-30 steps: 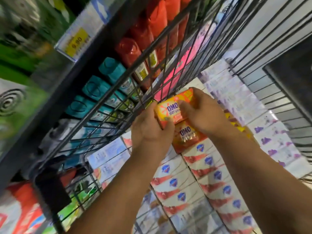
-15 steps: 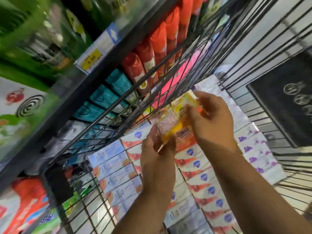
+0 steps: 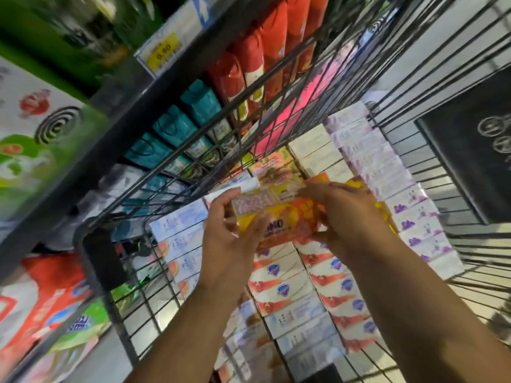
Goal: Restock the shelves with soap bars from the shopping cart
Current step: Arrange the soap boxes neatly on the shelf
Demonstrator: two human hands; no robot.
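both hands on the orange soap packs (image 3: 287, 219), held up above the boxes inside the shopping cart (image 3: 102, 261). left hand (image 3: 229, 239) grips the left end, fingers curled round it, thumb on the top edge. right hand (image 3: 351, 217) grips the right end, fingers curled over the top. looks like two packs stacked but it's blurred, can't tell for sure. below them: rows of white-and-red soap boxes (image 3: 290, 283), with purple-and-white boxes (image 3: 387, 172) along the right wall. shelf (image 3: 116, 136) sits just left of the cart, holding teal packs (image 3: 177, 125) and red bottles (image 3: 249, 67) seen through the wire. yellow price tag (image 3: 163, 51) on its edge.
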